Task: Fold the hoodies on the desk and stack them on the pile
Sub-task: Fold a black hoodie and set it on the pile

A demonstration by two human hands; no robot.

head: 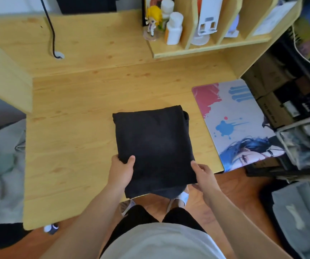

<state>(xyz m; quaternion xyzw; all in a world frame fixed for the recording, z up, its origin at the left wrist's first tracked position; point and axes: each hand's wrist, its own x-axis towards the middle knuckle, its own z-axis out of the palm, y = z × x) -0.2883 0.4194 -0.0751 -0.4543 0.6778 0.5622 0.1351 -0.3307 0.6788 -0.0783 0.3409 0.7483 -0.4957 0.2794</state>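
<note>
Tabletop (72, 128) first: pale wood, and it carries everything else we care about. Beyond our grip and off to the right lies a printed mouse mat (238, 124); further out past it, a shelf unit (206, 47) with bottles and a small figurine (153, 21). Far left beyond the grip, a black cable (52, 34) drops to the wood.

The black hoodie (154, 146) sits right at the grip — already folded to a compact rectangle, long axis running straight away from us, near end overhanging the tabletop's front edge. Our left hand (121, 171) pinches the near-left corner, thumb on top and fingers under. Our right hand (203, 174) holds the near-right edge, fingers curled round it; how far they wrap beneath we can't tell. Both hands are equally near, one each side of the long axis.

Our read: fold looks done, next is lift and carry to the pile. No pile clearly in view — grey fabric at the far right of the grip might be it, not sure. Risk is the layers sliding apart on lift, since we only hold the near end.
</note>
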